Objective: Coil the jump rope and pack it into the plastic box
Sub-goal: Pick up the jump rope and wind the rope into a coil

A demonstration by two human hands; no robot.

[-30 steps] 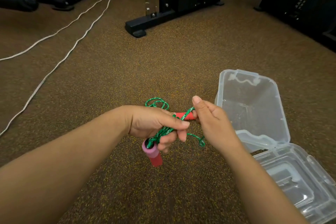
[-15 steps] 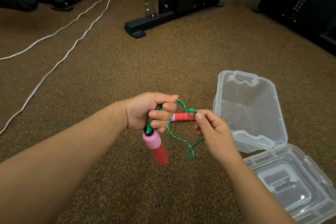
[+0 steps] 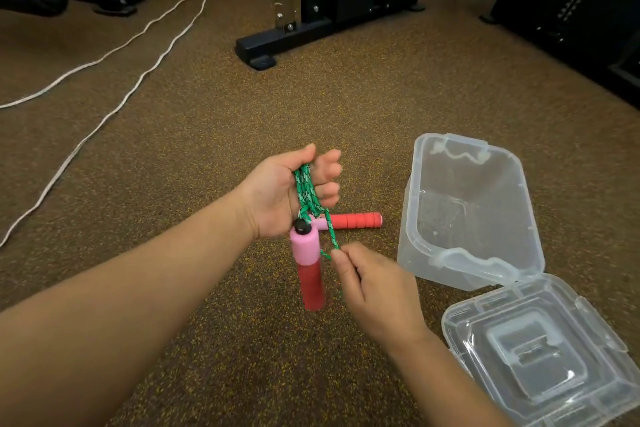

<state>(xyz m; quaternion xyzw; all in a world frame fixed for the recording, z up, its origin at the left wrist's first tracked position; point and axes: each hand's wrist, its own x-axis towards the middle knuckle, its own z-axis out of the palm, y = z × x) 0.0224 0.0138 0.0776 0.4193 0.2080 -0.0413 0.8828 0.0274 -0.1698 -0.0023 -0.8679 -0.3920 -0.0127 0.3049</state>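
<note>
My left hand is turned palm up and closed around several turns of the green jump rope. One pink-and-red handle hangs down from that hand. The other handle lies flat on the floor just behind. My right hand pinches a strand of the green rope just below the left hand. The clear plastic box stands open on the floor to the right, and its lid lies flat beside it, nearer to me.
Brown speckled gym flooring lies all around. The black base of a weight machine stands behind the hands. Two white cables run across the floor at the left. More dark equipment fills the far right.
My left hand has rotated palm up with the coiled rope in it, and one handle now hangs straight down. My right hand has dropped lower, pulling a strand downward.
</note>
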